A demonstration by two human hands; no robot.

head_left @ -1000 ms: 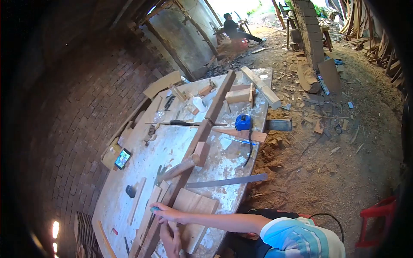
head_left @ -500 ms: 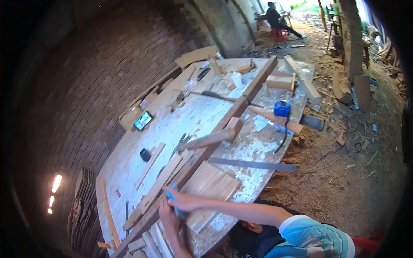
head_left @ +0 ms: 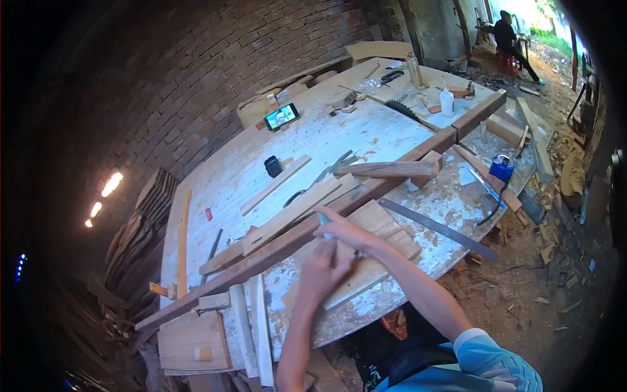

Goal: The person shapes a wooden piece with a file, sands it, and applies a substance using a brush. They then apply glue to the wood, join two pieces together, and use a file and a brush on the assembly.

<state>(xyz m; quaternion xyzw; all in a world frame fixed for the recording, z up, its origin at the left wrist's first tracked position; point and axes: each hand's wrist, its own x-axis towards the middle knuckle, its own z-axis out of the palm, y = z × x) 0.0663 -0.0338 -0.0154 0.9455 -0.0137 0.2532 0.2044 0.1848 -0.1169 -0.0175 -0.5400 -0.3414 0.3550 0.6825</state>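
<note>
My right hand (head_left: 345,232) is closed around a small light-blue object (head_left: 324,224), which shows between its thumb and index finger. Just below and touching it, my left hand (head_left: 317,269) has curled fingers and its thumb out to the side; what they hold is hidden. Both hands are over a flat wooden board (head_left: 394,243), beside a long dark wooden beam (head_left: 264,259) that runs diagonally across the worktable (head_left: 225,166). Light wooden strips (head_left: 287,219) lie along the beam's far side. A saw blade (head_left: 439,228) rests right of the board.
Across the table are a wooden mallet (head_left: 392,170), a blue tape measure (head_left: 501,167), a white bottle (head_left: 447,103), a phone (head_left: 281,117) and a black object (head_left: 273,166). A person (head_left: 506,36) sits far back right. Wood scraps (head_left: 555,245) litter the ground.
The camera view has turned, so the table and its objects sit further right and mostly higher. The blue object shows less between my hands, and my left thumb now stands out to the side.
</note>
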